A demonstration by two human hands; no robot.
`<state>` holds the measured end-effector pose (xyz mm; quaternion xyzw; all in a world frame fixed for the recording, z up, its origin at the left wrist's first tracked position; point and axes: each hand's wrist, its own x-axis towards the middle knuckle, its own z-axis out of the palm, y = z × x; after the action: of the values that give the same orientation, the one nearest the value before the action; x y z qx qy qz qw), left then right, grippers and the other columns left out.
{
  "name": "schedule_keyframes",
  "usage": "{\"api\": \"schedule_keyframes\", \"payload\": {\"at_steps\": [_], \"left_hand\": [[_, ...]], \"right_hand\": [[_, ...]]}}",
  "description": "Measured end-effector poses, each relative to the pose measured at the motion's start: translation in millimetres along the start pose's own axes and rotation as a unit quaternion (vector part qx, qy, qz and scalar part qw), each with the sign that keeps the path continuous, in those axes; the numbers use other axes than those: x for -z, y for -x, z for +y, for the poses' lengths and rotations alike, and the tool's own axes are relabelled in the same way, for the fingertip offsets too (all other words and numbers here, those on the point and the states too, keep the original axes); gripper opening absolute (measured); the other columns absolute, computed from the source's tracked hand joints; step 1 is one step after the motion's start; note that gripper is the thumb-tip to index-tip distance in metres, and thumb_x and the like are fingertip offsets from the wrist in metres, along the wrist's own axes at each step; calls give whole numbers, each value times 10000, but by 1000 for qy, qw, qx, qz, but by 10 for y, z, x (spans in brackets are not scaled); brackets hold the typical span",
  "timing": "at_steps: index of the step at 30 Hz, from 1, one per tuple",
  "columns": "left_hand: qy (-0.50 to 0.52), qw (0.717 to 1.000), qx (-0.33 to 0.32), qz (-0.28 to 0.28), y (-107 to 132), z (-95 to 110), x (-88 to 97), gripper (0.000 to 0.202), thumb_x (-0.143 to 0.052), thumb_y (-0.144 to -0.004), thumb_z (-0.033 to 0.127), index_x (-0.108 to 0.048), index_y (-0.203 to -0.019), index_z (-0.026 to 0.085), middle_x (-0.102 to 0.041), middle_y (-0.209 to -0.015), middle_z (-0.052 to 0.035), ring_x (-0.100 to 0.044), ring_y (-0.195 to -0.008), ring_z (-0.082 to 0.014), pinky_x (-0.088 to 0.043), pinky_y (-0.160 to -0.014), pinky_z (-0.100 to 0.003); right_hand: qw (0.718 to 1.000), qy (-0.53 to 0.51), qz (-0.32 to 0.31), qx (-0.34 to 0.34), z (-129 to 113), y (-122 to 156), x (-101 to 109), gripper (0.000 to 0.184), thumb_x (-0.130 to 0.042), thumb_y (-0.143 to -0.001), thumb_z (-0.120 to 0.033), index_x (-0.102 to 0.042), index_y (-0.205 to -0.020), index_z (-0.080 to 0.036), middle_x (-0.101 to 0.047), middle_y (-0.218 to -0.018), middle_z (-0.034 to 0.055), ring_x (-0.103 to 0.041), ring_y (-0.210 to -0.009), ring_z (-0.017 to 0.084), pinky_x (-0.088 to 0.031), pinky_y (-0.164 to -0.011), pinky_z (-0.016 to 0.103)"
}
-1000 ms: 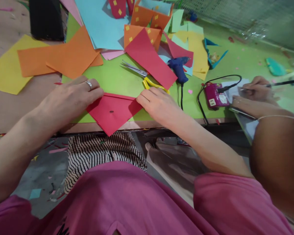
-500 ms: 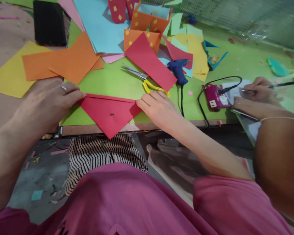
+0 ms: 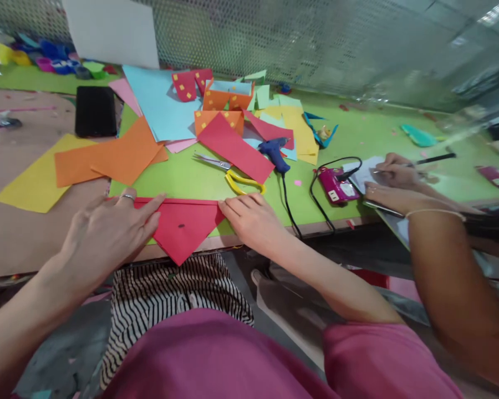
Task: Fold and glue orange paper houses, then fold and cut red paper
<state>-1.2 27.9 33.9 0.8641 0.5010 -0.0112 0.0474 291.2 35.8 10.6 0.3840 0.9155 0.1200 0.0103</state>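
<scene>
Apparently to hold its crease flat, I press the folded red paper [image 3: 183, 219] against the bench [image 3: 170, 178], left grip [image 3: 108, 228] spread open, right grip [image 3: 255, 220] on one corner, whether pinching I cannot tell.

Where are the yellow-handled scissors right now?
In the head view, near the middle, the scissors lie just beyond the right hand, to the left of the blue glue gun.

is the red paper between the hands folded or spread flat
Folded: the red paper has a narrow strip turned over along its far edge.
</scene>
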Motion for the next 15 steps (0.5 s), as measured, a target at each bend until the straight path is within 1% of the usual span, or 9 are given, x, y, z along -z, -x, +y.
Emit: {"api": "schedule_keyframes", "payload": {"at_steps": [1, 2, 3, 4, 6, 8, 11, 13, 15], "left_hand": [[-39, 999, 7, -11, -22, 27, 14, 616, -233, -1001, 313, -679, -1391, 145, -683, -819, -209, -670, -718, -346, -498, -717, -526], [-82, 996, 19, -16, -39, 55, 22, 612, -239, -998, 295, -693, -1374, 130, -710, -875, -235, -693, -771, -373, -509, -765, -561], [-122, 992, 29, -14, -53, 85, 24, 610, -236, -998, 273, -699, -1366, 127, -734, -977, -257, -710, -863, -399, -519, -816, -588], [-137, 990, 23, 0, -68, 116, 16, 605, -233, -997, 245, -708, -1349, 121, -741, -1086, -271, -711, -956, -419, -528, -853, -605], [-123, 992, -9, 37, -108, 175, -30, 579, -242, -995, 192, -722, -1309, 116, -718, -1257, -268, -687, -1113, -426, -544, -920, -614], [-74, 994, -35, 72, -168, 233, -113, 521, -305, -998, 183, -711, -1315, 105, -690, -1333, -267, -673, -1187, -415, -548, -987, -608], [-7, 991, -55, 118, -268, 328, -276, 501, -429, -1017, 269, -618, -1440, 81, -621, -1445, -279, -640, -1286, -411, -524, -1082, -590], [-1, 988, -69, 135, -309, 386, -388, 535, -418, -1039, 334, -585, -1466, 58, -580, -1507, -268, -595, -1357, -417, -493, -1132, -593], [-4, 987, -80, 138, -317, 418, -487, 577, -360, -1062, 379, -562, -1476, 32, -568, -1530, -254, -569, -1388, -425, -470, -1155, -604]], "right_hand": [[1000, -2, 1, -5, -11, 1, -4, 319, -466, -1025, -84, -682, -1258, -98, -764, -1115, 97, -623, -987, 257, -387, -889, 397], [1000, -5, 3, -9, -22, 2, -7, 318, -467, -1023, -82, -682, -1255, -104, -764, -1126, 96, -623, -997, 257, -390, -895, 397], [1000, -9, 5, -13, -32, 2, -9, 314, -471, -1022, -83, -683, -1251, -107, -765, -1127, 95, -624, -1004, 256, -391, -901, 398], [1000, -11, 9, -17, -41, 2, -11, 307, -477, -1019, -84, -685, -1243, -108, -765, -1115, 95, -623, -1005, 256, -391, -906, 398], [1000, -12, 15, -23, -59, -2, -16, 293, -486, -1016, -89, -689, -1226, -108, -764, -1086, 97, -621, -999, 257, -387, -911, 399], [999, -11, 20, -24, -74, -6, -26, 282, -487, -1017, -92, -691, -1211, -112, -760, -1076, 101, -616, -989, 257, -382, -910, 398], [999, -10, 29, -20, -85, -9, -60, 258, -496, -1020, -103, -688, -1192, -116, -753, -1060, 98, -607, -978, 253, -370, -901, 397], [999, -7, 42, -18, -87, -3, -88, 231, -515, -1021, -117, -683, -1178, -109, -746, -1039, 94, -603, -969, 250, -360, -895, 400], [998, -5, 54, -19, -87, 9, -109, 216, -524, -1022, -127, -677, -1173, -107, -742, -1041, 90, -600, -972, 246, -353, -901, 401]]}}
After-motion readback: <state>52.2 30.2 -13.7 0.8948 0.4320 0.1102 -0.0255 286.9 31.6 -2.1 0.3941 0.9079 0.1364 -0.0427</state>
